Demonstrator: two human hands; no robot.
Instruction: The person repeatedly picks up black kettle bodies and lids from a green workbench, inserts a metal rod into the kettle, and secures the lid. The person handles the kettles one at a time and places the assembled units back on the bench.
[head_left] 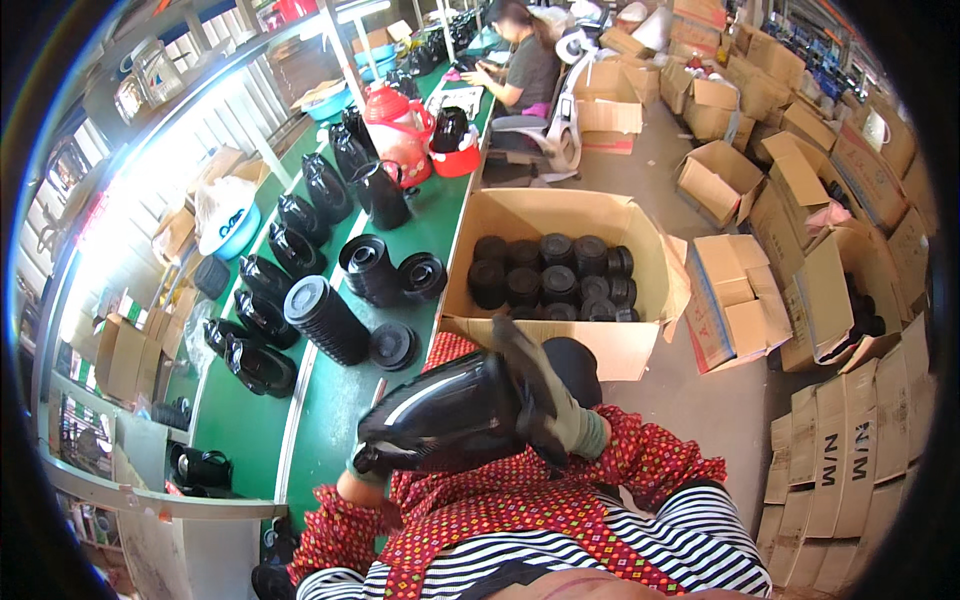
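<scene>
A glossy black jug (450, 410) lies sideways across my lap, its narrow end to the left and its wide base to the right. My left hand (365, 480) holds the narrow end from below, most of its fingers hidden behind it. My gloved right hand (548, 395) is clasped on the base, thumb and fingers along its rim. Just beyond the jug, a tall stack of round black bases (325, 320) stands on the green bench (330, 420), beside a single flat black base (393, 346).
Several upright black jugs (296, 250) line the bench's left side. A red-and-white jug (395, 130) stands farther back. An open carton (560, 210) of black round parts is ahead right. More cartons (740, 300) fill the right. A co-worker (530, 70) sits at the far bench.
</scene>
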